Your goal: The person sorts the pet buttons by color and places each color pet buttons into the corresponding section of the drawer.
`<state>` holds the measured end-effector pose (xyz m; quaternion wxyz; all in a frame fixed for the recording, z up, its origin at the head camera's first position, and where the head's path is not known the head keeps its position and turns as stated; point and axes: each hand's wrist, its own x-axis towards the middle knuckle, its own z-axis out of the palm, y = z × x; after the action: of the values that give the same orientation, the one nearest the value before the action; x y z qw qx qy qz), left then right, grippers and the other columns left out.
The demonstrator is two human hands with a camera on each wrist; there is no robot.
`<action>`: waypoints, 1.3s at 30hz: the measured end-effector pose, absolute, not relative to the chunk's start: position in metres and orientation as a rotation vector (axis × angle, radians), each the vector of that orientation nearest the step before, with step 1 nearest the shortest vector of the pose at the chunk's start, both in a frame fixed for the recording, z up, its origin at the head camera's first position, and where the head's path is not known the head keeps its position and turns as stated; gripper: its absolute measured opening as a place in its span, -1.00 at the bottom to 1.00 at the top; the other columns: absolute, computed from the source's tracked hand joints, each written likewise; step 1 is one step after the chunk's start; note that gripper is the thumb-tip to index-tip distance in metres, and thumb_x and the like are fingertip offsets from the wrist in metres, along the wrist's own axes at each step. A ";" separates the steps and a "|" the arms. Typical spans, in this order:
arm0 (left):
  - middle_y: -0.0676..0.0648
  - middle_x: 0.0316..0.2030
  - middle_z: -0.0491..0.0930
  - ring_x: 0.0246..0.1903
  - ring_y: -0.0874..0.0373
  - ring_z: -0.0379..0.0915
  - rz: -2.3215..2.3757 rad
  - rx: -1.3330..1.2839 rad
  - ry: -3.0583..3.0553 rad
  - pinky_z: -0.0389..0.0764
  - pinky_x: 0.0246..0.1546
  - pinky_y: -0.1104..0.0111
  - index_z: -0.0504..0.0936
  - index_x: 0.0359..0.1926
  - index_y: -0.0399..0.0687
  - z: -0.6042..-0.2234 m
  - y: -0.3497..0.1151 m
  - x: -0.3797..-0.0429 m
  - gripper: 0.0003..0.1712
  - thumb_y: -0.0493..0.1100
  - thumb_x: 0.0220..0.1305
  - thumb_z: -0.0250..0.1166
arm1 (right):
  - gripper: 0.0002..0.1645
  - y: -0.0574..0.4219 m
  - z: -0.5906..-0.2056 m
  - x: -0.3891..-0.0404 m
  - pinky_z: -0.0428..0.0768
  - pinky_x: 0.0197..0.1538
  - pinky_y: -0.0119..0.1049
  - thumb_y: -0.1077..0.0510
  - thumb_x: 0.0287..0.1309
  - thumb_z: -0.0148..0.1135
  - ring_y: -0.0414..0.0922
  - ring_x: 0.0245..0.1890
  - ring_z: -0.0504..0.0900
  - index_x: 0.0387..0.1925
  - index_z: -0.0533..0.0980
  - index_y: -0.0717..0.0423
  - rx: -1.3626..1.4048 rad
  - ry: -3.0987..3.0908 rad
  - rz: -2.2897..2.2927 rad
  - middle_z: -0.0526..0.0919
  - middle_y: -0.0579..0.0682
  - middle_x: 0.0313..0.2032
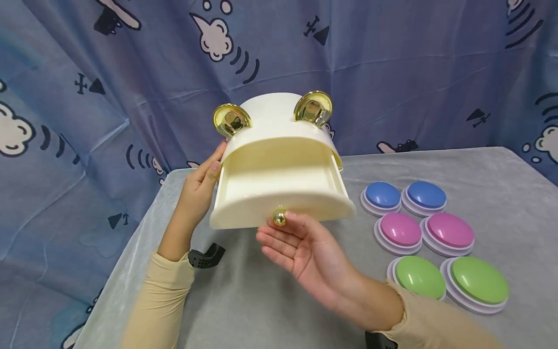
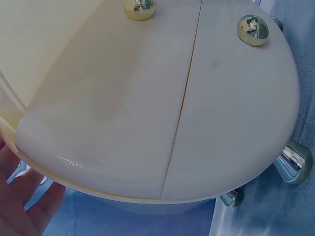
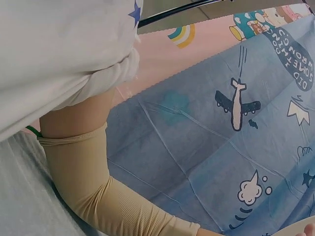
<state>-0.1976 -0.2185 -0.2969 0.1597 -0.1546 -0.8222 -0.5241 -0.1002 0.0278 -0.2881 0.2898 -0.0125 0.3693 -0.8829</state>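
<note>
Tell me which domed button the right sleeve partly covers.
The left green button: the right sleeve hides part of its rim; the other five show whole.

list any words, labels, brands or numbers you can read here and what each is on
"DID", "SOMETHI", "RONG": on the dark bubble printed on the blue cloth, in the right wrist view; the lettering is turned and its other letters are unclear.
No readable text on the white drawer box or the coloured domes.
</note>
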 end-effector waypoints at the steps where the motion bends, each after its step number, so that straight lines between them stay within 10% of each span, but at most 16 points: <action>1: 0.10 0.47 0.25 0.48 0.27 0.13 -1.498 -0.440 -2.353 0.15 0.52 0.36 0.30 0.47 0.05 -0.297 -0.219 -0.198 -0.50 -0.04 0.61 -0.12 | -0.64 0.028 -0.288 -0.100 0.68 0.10 -0.34 0.07 0.47 -0.12 -0.15 -0.07 0.75 -0.20 0.61 0.08 -0.032 0.979 -2.356 0.77 -0.03 -0.22; 39: 0.11 0.48 0.24 0.48 0.28 0.13 -1.499 -0.452 -2.349 0.15 0.52 0.37 0.29 0.47 0.05 -0.297 -0.218 -0.197 -0.50 -0.05 0.61 -0.14 | -0.64 0.026 -0.291 -0.091 0.68 0.06 -0.39 0.06 0.46 -0.11 -0.19 -0.13 0.76 -0.20 0.60 0.11 -0.024 0.903 -2.358 0.76 -0.02 -0.22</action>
<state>-0.1974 -0.2181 -0.2969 0.1588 -0.1582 -0.8215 -0.5242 -0.0910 0.0264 -0.2911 0.3034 -0.0091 0.3408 -0.8898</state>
